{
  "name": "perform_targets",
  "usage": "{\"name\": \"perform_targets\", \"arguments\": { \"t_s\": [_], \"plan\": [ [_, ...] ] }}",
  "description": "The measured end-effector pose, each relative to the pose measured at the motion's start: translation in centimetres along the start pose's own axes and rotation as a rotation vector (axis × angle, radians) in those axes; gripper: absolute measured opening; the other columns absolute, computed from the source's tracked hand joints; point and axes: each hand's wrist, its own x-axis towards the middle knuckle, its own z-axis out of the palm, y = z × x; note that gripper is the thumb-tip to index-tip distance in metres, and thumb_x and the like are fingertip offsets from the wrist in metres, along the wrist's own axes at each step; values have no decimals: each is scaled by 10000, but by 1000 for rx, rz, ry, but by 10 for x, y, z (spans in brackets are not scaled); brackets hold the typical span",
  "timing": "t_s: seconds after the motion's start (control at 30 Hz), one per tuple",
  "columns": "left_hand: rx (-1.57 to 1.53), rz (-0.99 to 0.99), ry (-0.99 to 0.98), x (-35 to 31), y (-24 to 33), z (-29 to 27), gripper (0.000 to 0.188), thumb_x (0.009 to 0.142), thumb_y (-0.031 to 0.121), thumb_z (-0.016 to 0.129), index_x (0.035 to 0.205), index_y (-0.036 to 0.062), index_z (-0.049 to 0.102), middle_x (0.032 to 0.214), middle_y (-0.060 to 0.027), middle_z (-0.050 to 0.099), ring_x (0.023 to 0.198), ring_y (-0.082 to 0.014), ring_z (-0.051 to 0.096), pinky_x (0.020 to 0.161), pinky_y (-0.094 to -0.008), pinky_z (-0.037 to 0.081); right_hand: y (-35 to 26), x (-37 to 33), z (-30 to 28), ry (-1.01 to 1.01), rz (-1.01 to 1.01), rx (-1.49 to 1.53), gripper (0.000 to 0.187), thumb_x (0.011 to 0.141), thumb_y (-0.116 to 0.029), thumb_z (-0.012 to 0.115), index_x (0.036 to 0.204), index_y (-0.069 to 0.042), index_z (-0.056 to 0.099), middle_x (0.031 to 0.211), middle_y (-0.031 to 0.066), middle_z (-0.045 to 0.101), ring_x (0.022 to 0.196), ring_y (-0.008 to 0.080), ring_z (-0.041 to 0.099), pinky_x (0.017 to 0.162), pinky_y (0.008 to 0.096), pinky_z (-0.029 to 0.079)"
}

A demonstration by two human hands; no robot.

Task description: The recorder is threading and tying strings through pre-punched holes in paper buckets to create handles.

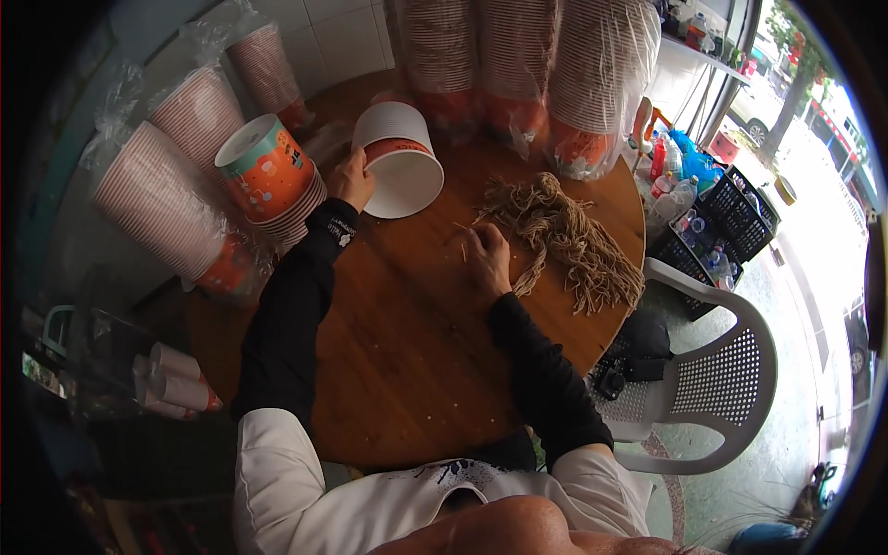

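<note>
My left hand (352,182) is closed on the rim of a white paper bucket (402,180). The bucket lies tilted on the round wooden table, its mouth toward me, and others seem nested behind it. My right hand (487,257) is over the middle of the table with its fingers curled together. Thin tan bits show by its fingertips, but what it pinches is too small to tell. Just right of that hand lies a loose bundle of tan strands (578,236), like twine. Left of my left hand, a stack of orange and green printed paper buckets (268,166) stands tilted.
Tall plastic-wrapped stacks of paper buckets (518,69) line the table's far edge. More wrapped stacks (157,199) lean at the left. A grey plastic chair (721,370) holding dark items stands at the right. Beyond it, black crates (740,213) hold bottles.
</note>
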Motion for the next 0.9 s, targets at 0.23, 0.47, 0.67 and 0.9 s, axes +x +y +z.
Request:
{"name": "perform_targets", "arguments": {
  "t_s": [0.23, 0.47, 0.67, 0.9],
  "plan": [
    [-196, 36, 79, -18, 11, -40, 166, 747, 27, 605, 841, 33, 469, 803, -158, 527, 780, -391, 552, 670, -465, 440, 8, 4, 0, -44, 198, 394, 158, 984, -192, 553, 958, -36, 565, 707, 27, 574, 558, 90, 544, 487, 237, 462],
    [-287, -40, 61, -144, 19, -89, 175, 785, 11, 608, 949, -4, 549, 914, -180, 560, 827, -358, 575, 726, -415, 466, -15, -4, -13, 1, 383, 692, 134, 990, -205, 550, 960, -75, 559, 812, 24, 614, 639, 102, 573, 575, 263, 512],
    [-211, -106, 149, -233, -6, -92, 176, 852, 72, 644, 980, -26, 575, 997, -192, 598, 890, -334, 604, 780, -391, 486, -30, -28, 2, -271, 361, 611, 123, 986, -206, 558, 960, -86, 563, 859, 29, 630, 756, 118, 606, 635, 269, 502],
    [-470, -305, -19, -248, -9, -84, 242, 897, 199, 691, 908, -25, 600, 837, -172, 648, 784, -251, 643, 687, -367, 495, -49, -47, 13, -400, 407, 588, 131, 978, -189, 563, 967, -59, 554, 865, 47, 629, 766, 147, 620, 653, 283, 531]
  ]
}}
